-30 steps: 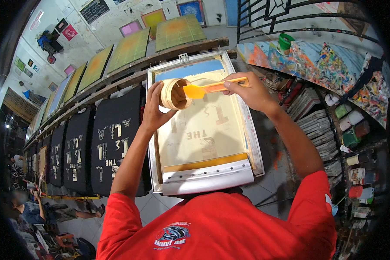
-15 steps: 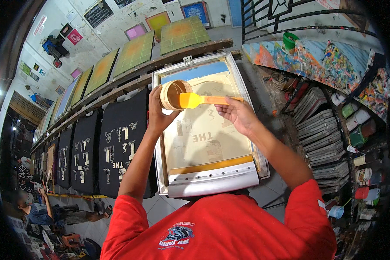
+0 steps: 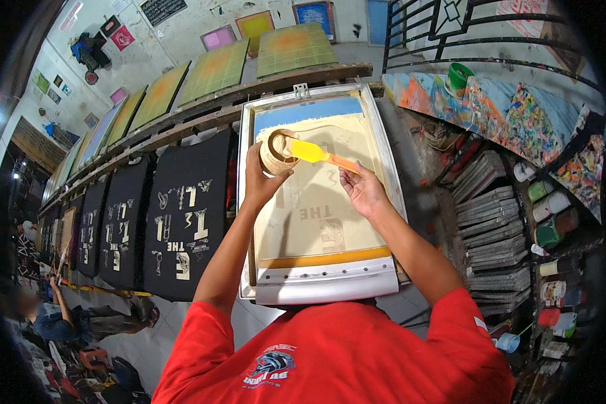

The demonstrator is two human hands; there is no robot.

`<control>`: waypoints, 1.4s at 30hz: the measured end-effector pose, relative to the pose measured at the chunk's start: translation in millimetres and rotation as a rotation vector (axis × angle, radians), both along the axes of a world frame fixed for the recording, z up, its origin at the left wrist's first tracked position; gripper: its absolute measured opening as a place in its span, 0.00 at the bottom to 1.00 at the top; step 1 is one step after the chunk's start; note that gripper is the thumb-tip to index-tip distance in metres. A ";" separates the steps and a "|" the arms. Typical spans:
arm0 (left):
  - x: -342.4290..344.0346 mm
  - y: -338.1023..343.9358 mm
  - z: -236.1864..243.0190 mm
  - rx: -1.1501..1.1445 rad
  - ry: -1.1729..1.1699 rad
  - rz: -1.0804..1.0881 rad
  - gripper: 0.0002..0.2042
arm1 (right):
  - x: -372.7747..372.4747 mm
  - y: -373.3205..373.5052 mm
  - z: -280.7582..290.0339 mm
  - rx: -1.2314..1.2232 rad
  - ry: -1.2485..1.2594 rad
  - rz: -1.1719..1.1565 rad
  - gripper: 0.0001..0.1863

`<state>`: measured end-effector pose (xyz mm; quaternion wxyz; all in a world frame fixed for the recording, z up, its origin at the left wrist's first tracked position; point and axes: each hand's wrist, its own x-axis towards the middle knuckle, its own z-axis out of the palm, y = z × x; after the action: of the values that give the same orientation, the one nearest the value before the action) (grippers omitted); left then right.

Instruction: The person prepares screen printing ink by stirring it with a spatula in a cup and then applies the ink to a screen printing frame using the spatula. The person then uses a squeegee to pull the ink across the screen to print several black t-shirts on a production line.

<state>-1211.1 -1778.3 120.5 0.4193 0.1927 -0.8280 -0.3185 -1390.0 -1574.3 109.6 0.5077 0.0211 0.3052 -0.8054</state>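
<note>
My left hand is wrapped round a small cream-smeared tub, whose mouth leans toward the right. In my right hand is a spatula with a yellow blade and an orange handle. Its blade tip is at the tub's mouth. Both are above a screen-printing frame, its mesh coated with cream ink around lettering and small figures. A wide squeegee with a pale metal holder and amber blade lies across the frame's near end.
Black printed shirts lie in a row to the left. Green-yellow boards lean beyond a wooden rail. On the right are stacked frames, paint tubs and a paint-splattered board. Another person is at far left.
The tub has tipped more upright and shifted slightly right and down. The spatula's handle has swung lower, with my right hand moving down. My view has shifted a little.
</note>
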 end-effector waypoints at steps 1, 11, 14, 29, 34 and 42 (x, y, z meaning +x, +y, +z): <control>-4.1 -0.3 -0.7 0.008 0.001 0.010 0.43 | -3.9 -1.4 -1.2 0.025 0.000 -0.025 0.14; -61.4 -34.5 -9.2 0.030 -0.088 0.144 0.34 | -78.9 -23.6 -13.0 0.071 0.134 -0.251 0.14; -82.8 -49.5 -9.7 -0.044 -0.056 0.208 0.27 | -107.2 -34.1 -15.8 0.098 0.238 -0.328 0.15; -47.6 -75.0 3.0 0.079 -0.025 0.159 0.24 | -37.0 -91.2 -10.5 0.411 2.236 -0.055 0.09; -21.6 -71.7 19.7 0.078 -0.001 0.287 0.26 | -25.4 -122.3 -8.3 0.334 2.335 0.091 0.07; 17.9 -95.2 1.3 0.086 -0.022 0.407 0.34 | -4.5 -163.1 -7.1 0.074 2.390 0.055 0.04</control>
<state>-1193.1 -1873.6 121.9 0.4574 0.3772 -0.7622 -0.2600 -1394.5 -1737.4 102.5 -0.0811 -0.7331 0.6075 -0.2950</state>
